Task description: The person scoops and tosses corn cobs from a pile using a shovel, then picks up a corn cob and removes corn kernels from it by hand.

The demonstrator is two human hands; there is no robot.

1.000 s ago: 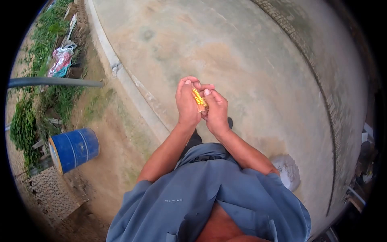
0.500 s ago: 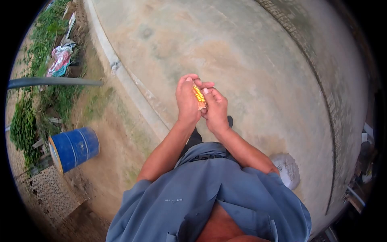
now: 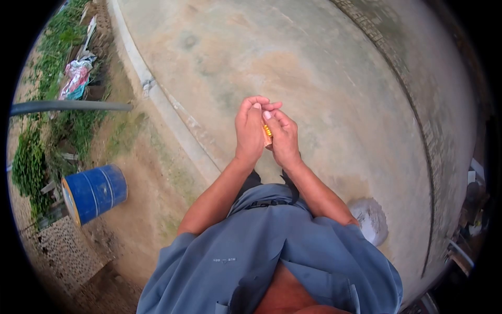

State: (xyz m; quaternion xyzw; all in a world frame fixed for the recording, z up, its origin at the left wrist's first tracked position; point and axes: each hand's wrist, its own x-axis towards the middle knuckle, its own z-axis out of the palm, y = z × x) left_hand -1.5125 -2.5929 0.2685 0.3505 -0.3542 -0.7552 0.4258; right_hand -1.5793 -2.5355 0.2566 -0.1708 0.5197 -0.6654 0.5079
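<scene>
A corn cob (image 3: 267, 133) with a strip of yellow kernels and a bare reddish-orange part shows between my two hands, held in front of my waist. Fingers of my left hand (image 3: 249, 131) are wrapped round it from the left, thumb pointing away from me. On the other side, my right hand (image 3: 285, 140) grips the same cob, its thumb laid over the upper end near the left thumb. Both hands touch each other. Most of the cob is hidden behind the thumbs and palms.
A blue drum (image 3: 97, 192) lies tilted on bare soil at left, below a grey pole (image 3: 73, 106). Beyond are green plants (image 3: 31, 162) and a crumpled colourful sheet (image 3: 77, 78). A concrete kerb (image 3: 162, 104) borders the paved ground. Near my right elbow is a round whitish patch (image 3: 370, 222).
My hands have shifted slightly right and drawn closer together. The right thumb has moved across the corn cob, so fewer kernels show now.
</scene>
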